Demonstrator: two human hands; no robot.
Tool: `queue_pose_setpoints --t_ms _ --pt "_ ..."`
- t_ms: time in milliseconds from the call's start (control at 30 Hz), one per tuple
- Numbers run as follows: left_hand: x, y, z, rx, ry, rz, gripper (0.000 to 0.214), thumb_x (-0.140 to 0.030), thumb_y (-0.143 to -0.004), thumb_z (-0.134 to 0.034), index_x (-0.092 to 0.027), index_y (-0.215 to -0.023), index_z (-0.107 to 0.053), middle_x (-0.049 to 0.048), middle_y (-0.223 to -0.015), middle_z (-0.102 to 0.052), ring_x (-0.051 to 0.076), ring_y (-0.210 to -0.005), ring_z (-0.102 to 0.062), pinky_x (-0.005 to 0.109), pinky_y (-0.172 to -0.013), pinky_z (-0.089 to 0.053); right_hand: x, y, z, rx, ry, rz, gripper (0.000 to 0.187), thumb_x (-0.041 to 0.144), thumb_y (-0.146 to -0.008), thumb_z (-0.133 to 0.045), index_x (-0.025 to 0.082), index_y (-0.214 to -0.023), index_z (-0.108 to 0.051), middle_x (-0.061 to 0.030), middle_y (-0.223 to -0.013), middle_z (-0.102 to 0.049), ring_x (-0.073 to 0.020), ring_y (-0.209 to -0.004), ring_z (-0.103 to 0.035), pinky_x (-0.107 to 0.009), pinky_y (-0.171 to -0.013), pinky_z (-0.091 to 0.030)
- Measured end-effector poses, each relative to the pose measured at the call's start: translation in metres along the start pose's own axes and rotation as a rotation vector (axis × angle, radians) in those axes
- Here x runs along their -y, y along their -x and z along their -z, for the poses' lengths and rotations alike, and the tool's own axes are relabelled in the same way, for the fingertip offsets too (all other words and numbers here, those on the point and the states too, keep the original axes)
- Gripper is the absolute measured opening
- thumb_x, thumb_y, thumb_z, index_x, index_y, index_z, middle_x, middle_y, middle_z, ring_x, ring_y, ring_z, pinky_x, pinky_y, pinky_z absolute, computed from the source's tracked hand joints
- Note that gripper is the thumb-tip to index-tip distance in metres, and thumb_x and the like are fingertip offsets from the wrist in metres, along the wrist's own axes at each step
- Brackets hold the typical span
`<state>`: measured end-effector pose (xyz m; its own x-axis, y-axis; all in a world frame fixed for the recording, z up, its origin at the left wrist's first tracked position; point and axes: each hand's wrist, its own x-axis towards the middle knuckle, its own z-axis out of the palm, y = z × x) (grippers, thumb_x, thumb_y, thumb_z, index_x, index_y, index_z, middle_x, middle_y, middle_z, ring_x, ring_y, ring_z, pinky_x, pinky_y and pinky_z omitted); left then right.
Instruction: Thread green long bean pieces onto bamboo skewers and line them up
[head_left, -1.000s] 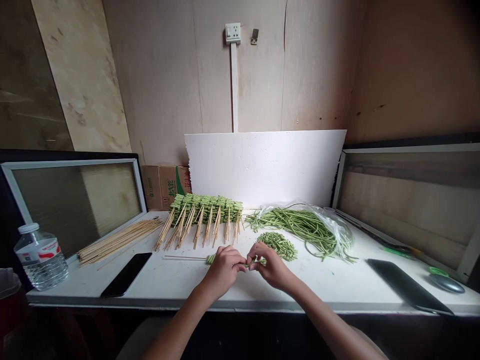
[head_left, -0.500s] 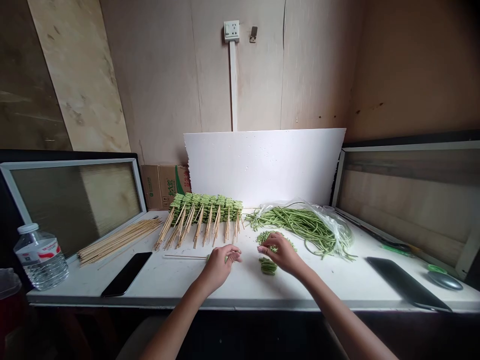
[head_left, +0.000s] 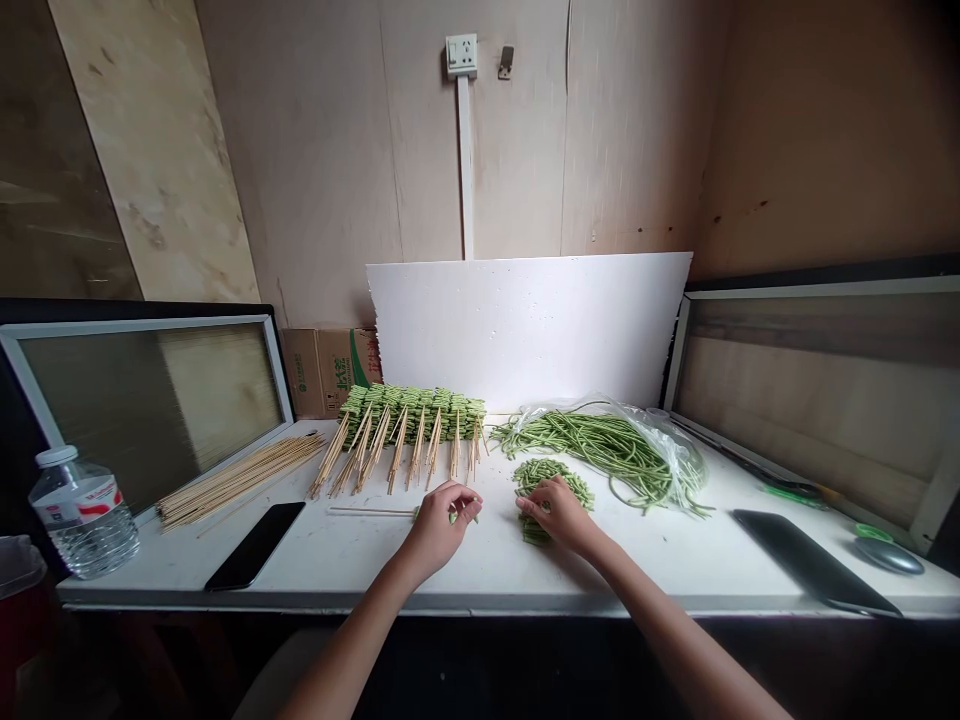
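My left hand (head_left: pixel 441 525) is closed around a wooden skewer (head_left: pixel 371 512), whose bare shaft points left just above the white table. Bits of green bean show at both sides of these fingers. My right hand (head_left: pixel 559 512) has thumb and fingertips brought together over a small stack of cut green bean pieces (head_left: pixel 535 533). Whatever it pinches, if anything, is too small to make out. Just behind it is a heap of cut bean pieces (head_left: pixel 551 472), partly covered by the hand.
Skewered bean bundles (head_left: pixel 412 415) are piled at the back, sticks toward me. Loose skewers (head_left: pixel 240 482), a black phone (head_left: pixel 255 548) and a water bottle (head_left: pixel 82 515) are left. Long beans (head_left: pixel 600 445) in a plastic bag lie back right, a dark tablet-like slab (head_left: pixel 814 562) front right.
My right hand has come down and slightly toward me, from over the heap to the small stack, uncovering more of the heap. My left hand stays nearly in place with the skewer.
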<state>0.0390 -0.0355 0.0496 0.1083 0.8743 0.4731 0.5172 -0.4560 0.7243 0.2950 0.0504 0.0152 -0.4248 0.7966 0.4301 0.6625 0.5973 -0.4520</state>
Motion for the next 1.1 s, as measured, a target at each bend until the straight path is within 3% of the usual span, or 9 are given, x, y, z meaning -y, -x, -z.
queue_pose_setpoints --t_ms 167,267,467,700,800,900,967,1100 --pt "0.001 0.0 0.001 -0.024 0.089 0.075 0.028 -0.045 -0.094 -0.066 -0.019 -0.102 -0.075 0.0077 -0.099 -0.076 0.021 -0.088 -0.069 0.034 -0.082 -0.055 0.004 -0.003 0.003 -0.02 -0.073 -0.004 0.064 0.064 -0.103 -0.038 0.021 -0.081 -0.08 -0.0114 -0.084 -0.07 -0.0305 -0.094 -0.057 -0.045 -0.089 -0.047" --pt "0.002 -0.002 0.0 -0.019 0.219 0.102 0.032 -0.048 -0.09 -0.071 -0.018 -0.104 -0.073 0.0085 -0.096 -0.076 0.022 -0.087 -0.072 0.035 -0.082 -0.057 0.018 -0.003 0.009 -0.049 -0.187 0.019 0.061 0.062 -0.104 -0.038 0.022 -0.087 -0.08 -0.0108 -0.089 -0.073 -0.0302 -0.097 -0.061 -0.045 -0.09 -0.049" --pt "0.005 -0.005 -0.003 -0.034 0.463 0.111 0.036 -0.045 -0.084 -0.08 -0.015 -0.101 -0.071 0.0102 -0.093 -0.077 0.024 -0.088 -0.076 0.036 -0.082 -0.06 0.061 0.005 0.02 0.009 -0.464 0.106 0.031 0.056 -0.089 -0.073 0.027 -0.1 -0.078 -0.0061 -0.104 -0.076 -0.0253 -0.097 -0.069 -0.034 -0.076 -0.054" --pt "-0.005 -0.001 -0.01 0.001 0.492 0.13 0.034 -0.043 -0.082 -0.082 -0.015 -0.097 -0.07 0.0112 -0.094 -0.078 0.024 -0.09 -0.076 0.035 -0.086 -0.06 0.073 0.008 0.017 -0.017 -0.484 0.127 0.029 0.051 -0.088 -0.075 0.026 -0.102 -0.08 -0.0061 -0.1 -0.078 -0.023 -0.088 -0.071 -0.032 -0.072 -0.054" --pt "-0.008 0.0 0.001 0.066 0.33 0.12 0.032 -0.044 -0.088 -0.075 -0.017 -0.105 -0.071 0.0103 -0.098 -0.078 0.024 -0.094 -0.075 0.034 -0.087 -0.058 0.069 0.007 0.014 -0.002 -0.478 0.106 0.032 0.052 -0.087 -0.076 0.026 -0.106 -0.08 -0.0063 -0.097 -0.079 -0.0235 -0.085 -0.072 -0.034 -0.072 -0.055" --pt "0.003 -0.001 0.028 0.12 -0.081 0.096 0.025 -0.037 -0.095 -0.065 -0.023 -0.114 -0.071 0.0078 -0.102 -0.078 0.025 -0.098 -0.072 0.035 -0.089 -0.054 0.063 0.004 0.013 -0.033 -0.479 0.039 0.032 0.053 -0.089 -0.073 0.026 -0.103 -0.081 -0.0076 -0.1 -0.079 -0.0252 -0.087 -0.072 -0.036 -0.074 -0.056" --pt "0.018 -0.002 0.049 0.106 -0.349 0.134 0.019 -0.029 -0.094 -0.064 -0.022 -0.108 -0.074 0.0092 -0.107 -0.077 0.027 -0.102 -0.07 0.035 -0.09 -0.051 0.057 0.002 0.014 -0.055 -0.495 0.001 0.032 0.054 -0.089 -0.073 0.025 -0.099 -0.082 -0.009 -0.105 -0.079 -0.0263 -0.087 -0.072 -0.038 -0.074 -0.057" --pt "0.057 -0.002 0.08 0.149 -0.638 0.271 0.024 -0.014 -0.085 -0.068 -0.018 -0.107 -0.074 0.0126 -0.117 -0.074 0.03 -0.113 -0.066 0.036 -0.095 -0.047 0.05 -0.001 0.017 -0.08 -0.55 -0.056 0.034 0.056 -0.087 -0.074 0.024 -0.097 -0.082 -0.0112 -0.109 -0.079 -0.028 -0.09 -0.073 -0.041 -0.077 -0.059"
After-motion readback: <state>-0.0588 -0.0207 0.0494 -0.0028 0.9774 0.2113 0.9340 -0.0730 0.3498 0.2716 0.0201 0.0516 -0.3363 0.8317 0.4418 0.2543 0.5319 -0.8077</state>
